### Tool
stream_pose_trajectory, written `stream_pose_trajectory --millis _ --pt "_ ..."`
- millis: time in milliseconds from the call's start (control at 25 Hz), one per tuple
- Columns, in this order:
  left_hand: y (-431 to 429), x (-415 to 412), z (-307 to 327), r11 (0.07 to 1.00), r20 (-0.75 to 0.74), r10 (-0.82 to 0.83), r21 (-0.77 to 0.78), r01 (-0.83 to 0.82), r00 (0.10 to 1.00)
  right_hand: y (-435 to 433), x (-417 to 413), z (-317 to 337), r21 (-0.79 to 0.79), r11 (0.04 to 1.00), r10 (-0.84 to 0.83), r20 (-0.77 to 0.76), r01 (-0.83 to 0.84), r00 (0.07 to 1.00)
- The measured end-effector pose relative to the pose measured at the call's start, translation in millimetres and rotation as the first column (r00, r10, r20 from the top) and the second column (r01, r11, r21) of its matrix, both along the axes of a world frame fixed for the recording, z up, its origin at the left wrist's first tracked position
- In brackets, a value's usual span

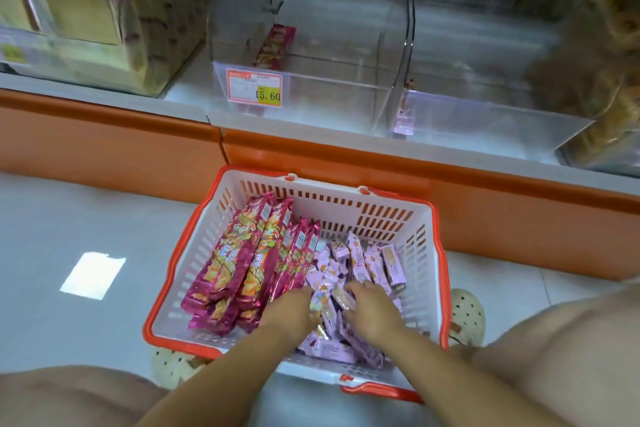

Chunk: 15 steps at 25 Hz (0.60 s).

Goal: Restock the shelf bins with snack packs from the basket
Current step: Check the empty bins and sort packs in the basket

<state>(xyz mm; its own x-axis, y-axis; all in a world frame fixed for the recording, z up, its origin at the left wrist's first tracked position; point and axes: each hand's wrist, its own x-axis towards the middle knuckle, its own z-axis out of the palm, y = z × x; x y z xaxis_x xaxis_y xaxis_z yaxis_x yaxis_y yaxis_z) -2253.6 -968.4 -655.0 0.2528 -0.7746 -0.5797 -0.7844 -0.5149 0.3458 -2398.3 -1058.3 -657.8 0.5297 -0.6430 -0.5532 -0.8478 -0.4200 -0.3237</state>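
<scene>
— Pale floor tiles (69, 218) run up to an orange shelf base (346, 156); what sits on them?

— A white basket (420, 253) with an orange rim, right in front of the shelf; on its left side long magenta snack packs (242, 260) lean in a row, and on its right lies a loose heap of small lilac snack packs (363, 263).

— And the hands?

— Both are down inside the basket, side by side but not touching; the left hand (289, 310) rests at the near edge of the lilac heap, just beside the magenta packs; the right hand (372, 307) lies on the heap, fingers spread and curled into the packs; whether either hand has actually closed on a pack, I cannot tell.

— What about the bins?

— Clear shelf bins (311, 94) stand above the basket, well apart from the hands; the middle one holds a single magenta pack (275, 45) leaning at its left wall and carries a price label (254, 88) on its front; the bin to its right shows one lilac pack (405, 114) at its front left corner.
</scene>
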Motion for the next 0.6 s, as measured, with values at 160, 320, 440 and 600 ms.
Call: stream_pose_trajectory --millis 160,320,440,600 --pt "-6 -1 6 0.997 0.021 0.078 -0.015 -0.077 0.997 3 4 1 -0.026 0.994 -0.105 0.096 0.108 0.990" --pt "-18 -3 30 0.920 -0.394 0.267 -0.168 -0.354 0.880 -5 15 36 0.441 0.761 -0.641 0.394 0.476 0.659" --pt "-21 3 47 0.870 -0.688 0.297 -0.091 -0.485 0.662 -18 10 60 0.593 0.620 -0.785 0.460 0.514 0.415" --pt "-16 8 64 0.870 -0.849 0.327 0.100 -0.483 0.414 -28 -2 68 0.757 0.480 -0.877 0.413 0.443 0.246"
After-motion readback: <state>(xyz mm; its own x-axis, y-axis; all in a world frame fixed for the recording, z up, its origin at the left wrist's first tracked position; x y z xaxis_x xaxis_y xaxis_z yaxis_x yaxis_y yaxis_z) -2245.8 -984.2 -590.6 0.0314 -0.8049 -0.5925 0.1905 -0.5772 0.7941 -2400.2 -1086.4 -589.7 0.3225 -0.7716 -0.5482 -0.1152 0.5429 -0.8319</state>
